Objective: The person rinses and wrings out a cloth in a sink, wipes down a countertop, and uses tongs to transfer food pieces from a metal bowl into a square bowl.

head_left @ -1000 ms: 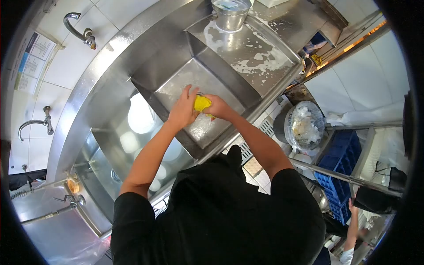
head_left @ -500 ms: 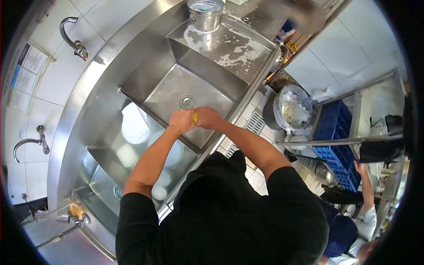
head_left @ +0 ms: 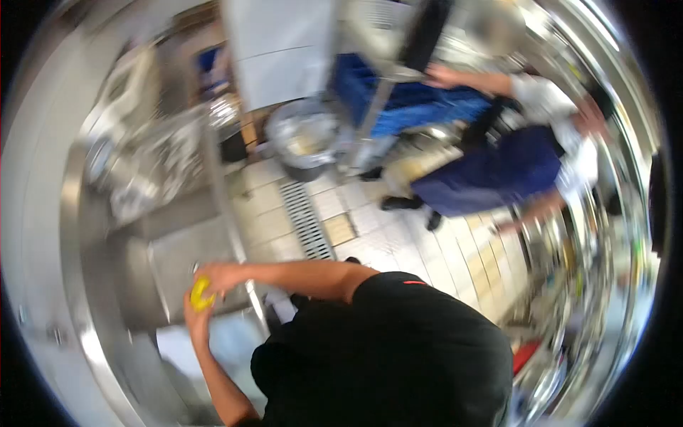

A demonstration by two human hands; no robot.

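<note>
A soft yellow sponge (head_left: 201, 293) is bent and squeezed between my two hands, above the near side of a steel sink basin (head_left: 186, 249). My left hand (head_left: 197, 320) is closed on it from below. My right hand (head_left: 223, 276) grips it from the other side, close against the left. Motion blur and the fingers hide part of the sponge. Next to this basin, a second basin (head_left: 245, 329) holds something pale and flat, too blurred to name.
Foam lies on the drainboard (head_left: 160, 171) beyond the basin. A lined bin (head_left: 306, 139) and a floor grate (head_left: 306, 220) are to the right. A co-worker in a dark blue apron (head_left: 498, 171) stands by blue crates (head_left: 420, 107), one hand raised to a rack.
My view has swung right, bringing the co-worker and floor further into sight. My hands still hold the sponge, with more of it showing now.
</note>
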